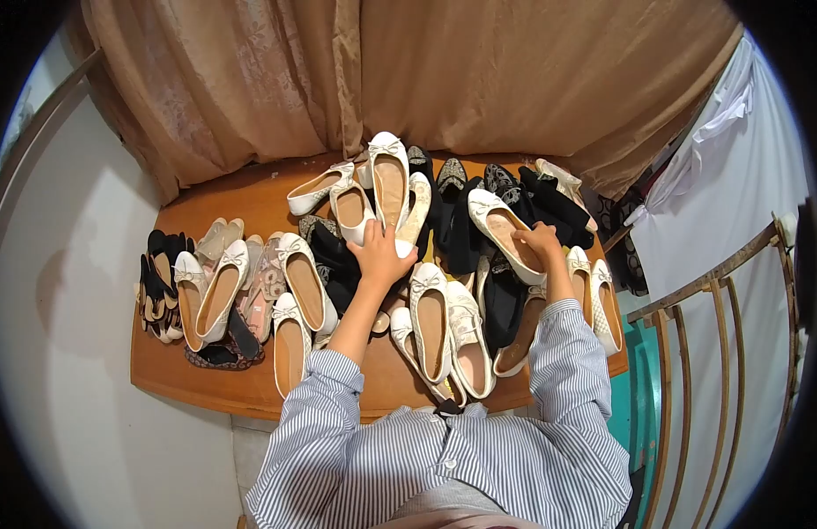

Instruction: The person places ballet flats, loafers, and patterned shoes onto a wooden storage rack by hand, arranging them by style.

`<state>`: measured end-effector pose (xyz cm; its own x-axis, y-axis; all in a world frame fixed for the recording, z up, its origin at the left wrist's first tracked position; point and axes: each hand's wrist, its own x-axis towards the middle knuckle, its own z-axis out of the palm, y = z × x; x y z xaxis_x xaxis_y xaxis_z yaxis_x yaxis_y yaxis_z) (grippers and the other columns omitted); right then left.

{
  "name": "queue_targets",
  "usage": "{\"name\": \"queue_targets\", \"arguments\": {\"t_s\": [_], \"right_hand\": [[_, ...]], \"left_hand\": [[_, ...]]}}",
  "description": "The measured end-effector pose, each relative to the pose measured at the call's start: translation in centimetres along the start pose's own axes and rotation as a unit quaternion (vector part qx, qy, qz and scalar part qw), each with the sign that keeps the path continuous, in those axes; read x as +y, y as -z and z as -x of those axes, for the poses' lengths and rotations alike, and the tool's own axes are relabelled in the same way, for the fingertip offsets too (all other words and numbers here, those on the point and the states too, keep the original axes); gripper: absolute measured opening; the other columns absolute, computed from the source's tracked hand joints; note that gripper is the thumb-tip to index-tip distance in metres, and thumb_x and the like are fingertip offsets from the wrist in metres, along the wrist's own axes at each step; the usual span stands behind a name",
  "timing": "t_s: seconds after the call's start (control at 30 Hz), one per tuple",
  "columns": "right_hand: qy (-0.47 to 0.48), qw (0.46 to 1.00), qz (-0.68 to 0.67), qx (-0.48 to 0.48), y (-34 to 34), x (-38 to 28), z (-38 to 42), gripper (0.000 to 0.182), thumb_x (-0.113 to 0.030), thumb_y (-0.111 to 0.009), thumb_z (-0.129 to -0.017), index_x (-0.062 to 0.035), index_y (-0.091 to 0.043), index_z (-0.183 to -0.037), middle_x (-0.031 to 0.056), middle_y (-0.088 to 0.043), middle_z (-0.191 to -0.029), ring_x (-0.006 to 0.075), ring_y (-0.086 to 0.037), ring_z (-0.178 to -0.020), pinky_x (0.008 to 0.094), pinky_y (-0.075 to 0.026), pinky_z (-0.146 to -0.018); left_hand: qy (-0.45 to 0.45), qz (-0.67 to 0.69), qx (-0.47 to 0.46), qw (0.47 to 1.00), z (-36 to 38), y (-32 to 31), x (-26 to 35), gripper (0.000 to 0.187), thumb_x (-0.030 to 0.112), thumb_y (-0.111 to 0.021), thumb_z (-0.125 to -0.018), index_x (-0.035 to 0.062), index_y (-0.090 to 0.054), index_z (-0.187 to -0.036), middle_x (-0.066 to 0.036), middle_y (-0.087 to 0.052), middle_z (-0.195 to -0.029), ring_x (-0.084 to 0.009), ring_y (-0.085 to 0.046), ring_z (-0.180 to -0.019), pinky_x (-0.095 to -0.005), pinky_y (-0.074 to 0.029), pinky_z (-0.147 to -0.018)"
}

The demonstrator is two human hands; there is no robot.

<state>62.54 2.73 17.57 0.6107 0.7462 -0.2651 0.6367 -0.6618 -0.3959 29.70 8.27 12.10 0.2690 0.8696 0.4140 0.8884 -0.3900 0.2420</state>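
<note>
My left hand [382,256] is closed on the heel end of a white ballet flat [390,181] with a bow, its toe pointing away from me. Just left of that hand lies another white flat [349,207], partly hidden by it. On the right, my right hand [542,244] grips a white ballet flat [497,220] by its side near the heel, fingers reaching over the rim. A pale patterned shoe [417,207] and black embroidered shoes [451,176] lie between the hands. Nearer to me is a white flat [429,309] beside a white lace-up shoe [467,339].
Many more shoes cover the wooden table [188,379], including white flats [222,295] and dark sandals [162,264] at the left. A brown curtain [426,79] hangs behind the table. A wooden rack [690,370] and white cloth [699,194] stand at the right.
</note>
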Motion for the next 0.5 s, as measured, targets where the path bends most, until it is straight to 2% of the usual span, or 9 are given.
{"name": "queue_targets", "arguments": {"t_s": [0.03, 0.07, 0.13, 0.17, 0.23, 0.27, 0.3, 0.4, 0.5], "right_hand": [[-0.003, 1.0, 0.001, -0.001, 0.1, -0.3, 0.6, 0.075, -0.043, -0.067, -0.066, 0.004, -0.049, -0.122, 0.0273, -0.039, -0.129, 0.0364, -0.05, -0.112, 0.0386, -0.043, -0.091], [0.007, 1.0, 0.006, 0.028, 0.0, -0.2, 0.9, 0.07, -0.044, -0.067, -0.068, 0.0036, -0.052, -0.116, 0.0268, -0.043, -0.123, 0.0369, -0.052, -0.108, 0.0386, -0.044, -0.09], [0.044, 0.994, 0.029, 0.093, -0.6, 0.4, 0.8, 0.052, -0.042, -0.064, -0.074, 0.0008, -0.058, -0.103, 0.0234, -0.05, -0.108, 0.0371, -0.057, -0.096, 0.0394, -0.046, -0.084], [0.044, 0.994, 0.028, 0.093, -0.9, 0.8, 0.8, 0.052, -0.042, -0.064, -0.074, 0.0008, -0.058, -0.103, 0.0234, -0.05, -0.108, 0.0371, -0.057, -0.096, 0.0394, -0.046, -0.084], [0.124, 0.981, 0.024, 0.144, -1.7, 1.6, 0.8, 0.042, -0.036, -0.064, -0.077, -0.0013, -0.058, -0.099, 0.0201, -0.051, -0.103, 0.0367, -0.057, -0.091, 0.0414, -0.046, -0.081], [0.148, 0.974, 0.022, 0.17, -1.8, 1.4, 1.3, 0.029, -0.026, -0.064, -0.078, -0.0022, -0.057, -0.093, 0.0187, -0.051, -0.097, 0.0374, -0.057, -0.086, 0.0433, -0.046, -0.077], [0.145, 0.975, 0.022, 0.167, -1.7, 0.9, 2.1, 0.029, -0.026, -0.064, -0.078, -0.0022, -0.057, -0.093, 0.0187, -0.051, -0.097, 0.0374, -0.057, -0.086, 0.0433, -0.046, -0.077], [0.235, 0.946, 0.021, 0.224, -1.7, -0.8, 4.2, 0.018, -0.012, -0.065, -0.074, -0.0012, -0.056, -0.084, 0.0191, -0.05, -0.09, 0.0394, -0.055, -0.082, 0.0453, -0.045, -0.07], [0.278, 0.927, -0.001, 0.252, -2.1, -2.6, 6.3, 0.017, -0.013, -0.066, -0.073, -0.004, -0.056, -0.083, 0.0161, -0.05, -0.09, 0.0361, -0.056, -0.081, 0.0456, -0.047, -0.069]], "left_hand": [[0.01, 0.014, -0.001, 1.0, 0.2, 0.4, 0.1, 0.062, 0.049, -0.068, -0.063, 0.006, -0.055, -0.106, -0.011, -0.047, -0.111, -0.0259, -0.039, -0.114, -0.0622, -0.031, -0.08], [0.004, 0.012, 0.041, 0.999, 0.5, 0.6, 0.3, 0.055, 0.048, -0.071, -0.06, 0.0079, -0.058, -0.096, -0.007, -0.045, -0.1, -0.0236, -0.041, -0.106, -0.0556, -0.033, -0.076], [0.018, 0.028, 0.036, 0.999, 0.9, 1.3, 0.4, 0.055, 0.048, -0.071, -0.06, 0.0085, -0.059, -0.095, -0.007, -0.045, -0.101, -0.0235, -0.041, -0.106, -0.0546, -0.033, -0.076], [0.034, 0.04, 0.034, 0.998, 1.1, 1.6, 0.2, 0.054, 0.048, -0.071, -0.06, 0.0091, -0.059, -0.095, -0.007, -0.045, -0.102, -0.0234, -0.041, -0.106, -0.0536, -0.033, -0.076], [0.051, 0.049, 0.037, 0.997, 1.5, 2.0, -0.1, 0.052, 0.048, -0.072, -0.061, 0.0083, -0.059, -0.092, -0.007, -0.044, -0.101, -0.0239, -0.041, -0.105, -0.0518, -0.033, -0.076], [0.069, 0.065, 0.027, 0.995, 1.8, 2.2, -0.3, 0.052, 0.048, -0.072, -0.062, 0.0074, -0.059, -0.092, -0.008, -0.044, -0.102, -0.0245, -0.04, -0.106, -0.0516, -0.033, -0.076], [0.086, 0.081, 0.015, 0.993, 2.2, 2.2, -0.4, 0.052, 0.047, -0.072, -0.063, 0.0064, -0.059, -0.092, -0.008, -0.044, -0.102, -0.0252, -0.04, -0.106, -0.0514, -0.033, -0.075], [0.087, 0.086, 0.047, 0.991, 3.0, 2.4, -0.7, 0.052, 0.045, -0.072, -0.063, 0.0038, -0.059, -0.091, -0.01, -0.044, -0.104, -0.0278, -0.038, -0.108, -0.0516, -0.033, -0.078], [0.088, 0.097, 0.086, 0.988, 3.9, 2.4, -1.1, 0.05, 0.04, -0.074, -0.062, 0.0019, -0.058, -0.09, -0.012, -0.044, -0.105, -0.0294, -0.039, -0.108, -0.0494, -0.033, -0.082]]}}
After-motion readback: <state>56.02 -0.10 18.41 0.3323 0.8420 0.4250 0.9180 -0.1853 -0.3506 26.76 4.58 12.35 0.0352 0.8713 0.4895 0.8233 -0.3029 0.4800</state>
